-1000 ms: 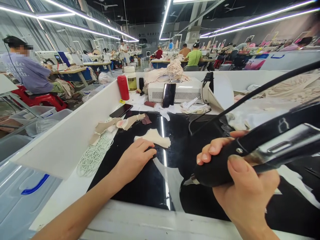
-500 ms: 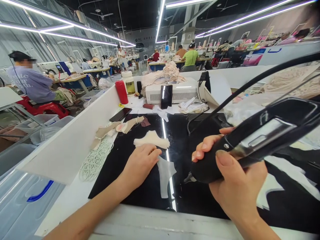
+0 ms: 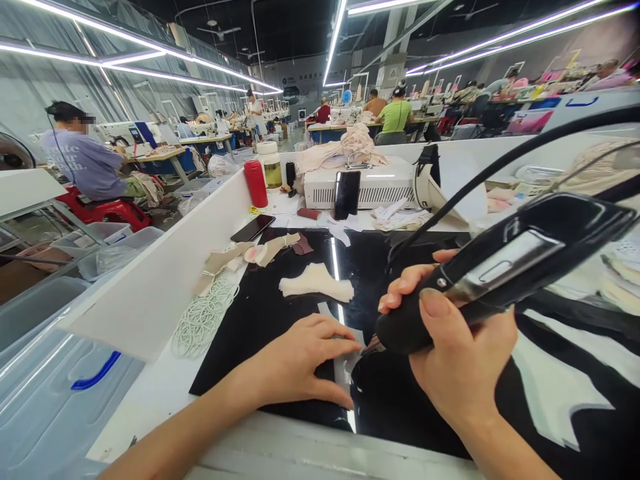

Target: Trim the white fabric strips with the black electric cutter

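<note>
My right hand (image 3: 450, 333) is wrapped round a black corded electric hand tool (image 3: 505, 267) with a silver panel on its side. Its metal tip (image 3: 373, 344) points down and left, close to the fingers of my left hand. My left hand (image 3: 320, 360) lies over a translucent whitish pattern piece (image 3: 345, 368), with thumb and fingers apart, covering much of it. Just beyond that hand, a cream fabric piece (image 3: 316, 283) with curved edges lies on the glossy black mat (image 3: 250, 333). Larger pale cut pieces (image 3: 555, 387) rest right of my right hand.
Green-white cord (image 3: 206, 320) is heaped at the mat's left edge, near fabric scraps (image 3: 273, 249). Behind stand a white vented machine (image 3: 383, 190), a phone (image 3: 347, 195) and a red can (image 3: 255, 183). A white side wall (image 3: 165, 273) borders the table. The tool's cable (image 3: 480, 177) arches overhead.
My left hand has moved from the cream piece's near edge toward me and right, onto the translucent piece, fingers spreading. The tool remains in my right hand. The view has shifted slightly.
</note>
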A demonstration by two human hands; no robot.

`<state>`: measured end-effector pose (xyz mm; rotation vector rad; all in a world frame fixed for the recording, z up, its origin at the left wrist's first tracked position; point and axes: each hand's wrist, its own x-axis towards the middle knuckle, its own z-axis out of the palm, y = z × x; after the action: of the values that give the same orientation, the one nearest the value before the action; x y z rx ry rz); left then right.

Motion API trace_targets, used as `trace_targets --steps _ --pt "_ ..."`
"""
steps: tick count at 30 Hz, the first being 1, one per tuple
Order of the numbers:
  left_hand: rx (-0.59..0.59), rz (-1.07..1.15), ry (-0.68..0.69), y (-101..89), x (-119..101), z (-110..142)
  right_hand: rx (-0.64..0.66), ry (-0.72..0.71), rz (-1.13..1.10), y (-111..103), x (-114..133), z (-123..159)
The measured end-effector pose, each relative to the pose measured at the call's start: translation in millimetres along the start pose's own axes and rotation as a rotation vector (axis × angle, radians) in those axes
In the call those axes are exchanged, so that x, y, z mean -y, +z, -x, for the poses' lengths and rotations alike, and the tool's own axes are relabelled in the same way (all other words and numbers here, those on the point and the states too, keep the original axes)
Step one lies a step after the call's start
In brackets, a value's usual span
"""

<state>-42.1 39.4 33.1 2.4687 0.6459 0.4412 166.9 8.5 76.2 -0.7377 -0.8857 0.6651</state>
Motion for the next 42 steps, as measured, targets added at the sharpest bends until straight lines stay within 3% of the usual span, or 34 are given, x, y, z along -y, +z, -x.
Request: trace_targets --steps 19,42 --pt "0.041 0.006 -0.015 0.8 -2.7 1.7 0.029 -0.053 0.039 -2.5 -1.6 5.0" --pt "0.045 0.008 -0.014 -1.4 -5.8 -0.8 0.086 0.041 -0.080 6.4 17.1 21.7"
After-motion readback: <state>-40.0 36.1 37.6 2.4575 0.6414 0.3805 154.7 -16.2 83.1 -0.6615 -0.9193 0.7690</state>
